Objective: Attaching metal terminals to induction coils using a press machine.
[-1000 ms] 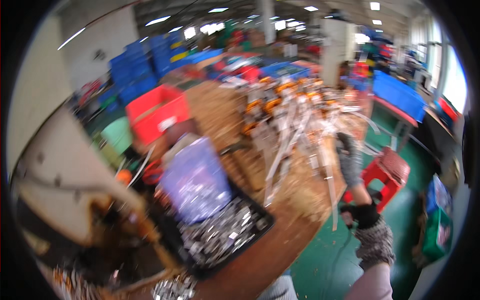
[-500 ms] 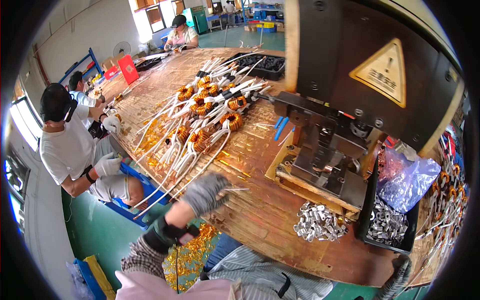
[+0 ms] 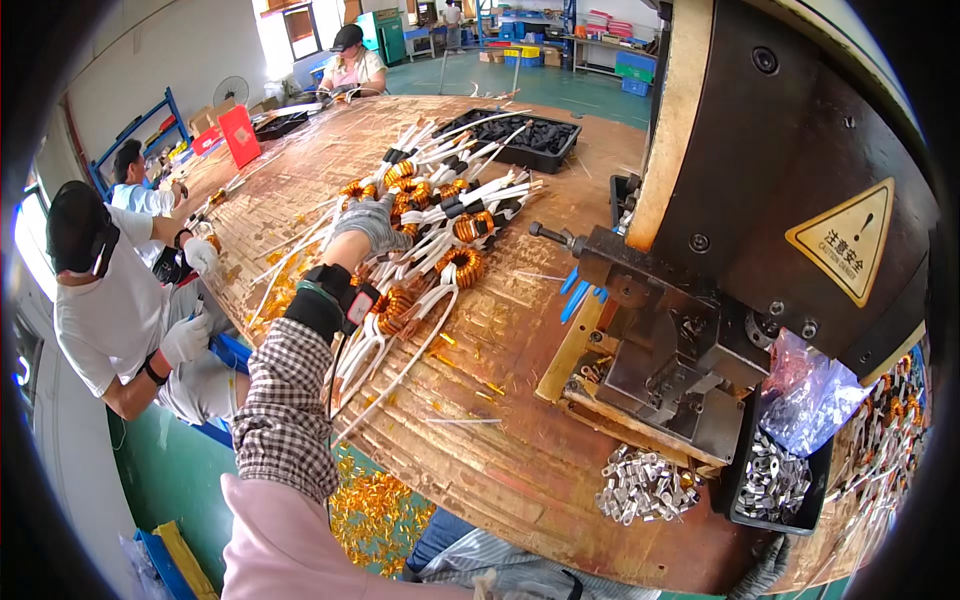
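My left hand (image 3: 372,226), in a grey knit glove, reaches over a pile of copper-wound ring coils (image 3: 462,268) with white sleeved leads. Its fingers look spread and rest among the coils at the pile's left part; the fingertips are partly hidden there. At the table's front edge, low on the right, my right hand (image 3: 766,568) shows only in part, also in a grey glove. Its fingers cannot be made out. Nearest to it is a black tray (image 3: 822,470) holding silvery metal terminals (image 3: 773,482) and a clear plastic bag (image 3: 812,385).
A dark press machine (image 3: 690,340) stands at the right, with loose terminals (image 3: 645,485) before it. Behind the coils sits a black bin (image 3: 545,158) of black pieces. More coils (image 3: 895,425) lie far right. Co-workers (image 3: 130,310) sit along the left side.
My left hand has moved forward from the table's near edge onto the coil pile. The view has shifted, and my right hand shows lower, nearer the bottom edge.
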A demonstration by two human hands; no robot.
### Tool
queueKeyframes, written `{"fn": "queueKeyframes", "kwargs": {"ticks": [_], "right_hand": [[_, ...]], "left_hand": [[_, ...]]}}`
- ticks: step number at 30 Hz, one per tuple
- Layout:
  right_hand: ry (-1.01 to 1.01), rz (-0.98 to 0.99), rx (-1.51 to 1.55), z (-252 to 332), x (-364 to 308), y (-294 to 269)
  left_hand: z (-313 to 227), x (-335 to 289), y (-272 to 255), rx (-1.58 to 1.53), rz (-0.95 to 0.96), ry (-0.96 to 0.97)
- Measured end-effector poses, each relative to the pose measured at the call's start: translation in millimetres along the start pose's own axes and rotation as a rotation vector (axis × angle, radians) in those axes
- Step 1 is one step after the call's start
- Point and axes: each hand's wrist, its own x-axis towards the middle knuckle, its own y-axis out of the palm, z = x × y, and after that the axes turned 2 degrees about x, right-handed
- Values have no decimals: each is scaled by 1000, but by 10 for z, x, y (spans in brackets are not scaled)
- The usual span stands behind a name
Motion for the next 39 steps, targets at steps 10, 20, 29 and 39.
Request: {"fn": "queueKeyframes", "kwargs": {"ticks": [10, 20, 29, 39], "right_hand": [[15, 117, 44, -1042, 460, -550], [-536, -236, -313, -731, 222, -341], [-1692, 951, 165, 2657, -1789, 1420], [-636, 1410, -442, 1648, -1348, 1210]], "left_hand": [[-79, 80, -11, -68, -55, -87], [629, -1527, -792, -231, -549, -137], [-196, -3207, -883, 117, -593, 325], [-932, -2908, -623, -93, 99, 809]]}}
